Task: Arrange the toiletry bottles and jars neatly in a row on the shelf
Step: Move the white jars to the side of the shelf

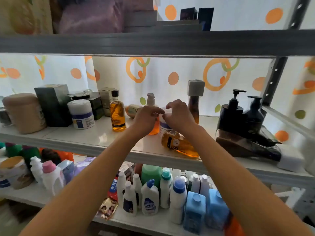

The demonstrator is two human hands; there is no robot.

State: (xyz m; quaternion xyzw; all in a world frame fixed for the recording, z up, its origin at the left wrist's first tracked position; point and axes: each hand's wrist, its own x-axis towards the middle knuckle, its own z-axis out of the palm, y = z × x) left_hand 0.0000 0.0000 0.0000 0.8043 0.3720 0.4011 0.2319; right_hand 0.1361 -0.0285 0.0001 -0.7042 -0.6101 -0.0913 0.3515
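Observation:
On the middle shelf (102, 138), my left hand (147, 117) and my right hand (178, 114) meet over a white jar (164, 125) with a purple label. My left fingertips pinch its lid edge. My right hand curls above it, fingers apart, thumb at the lid. An orange pump bottle (154, 129) stands just behind my left hand. Nearby, an amber bottle (117, 114) stands upright and another amber bottle (179, 143) lies on its side at the front edge. A tall grey-capped bottle (194, 99) stands behind my right hand. A small bottle (132, 110) lies further back.
Left on the shelf are a white blue-label jar (81, 114), a beige tub (23, 113) and dark boxes (52, 106). Right are two black pump bottles (233, 113) and a dark bottle (247, 147) lying down. The lower shelf (153, 222) holds several cleaning bottles.

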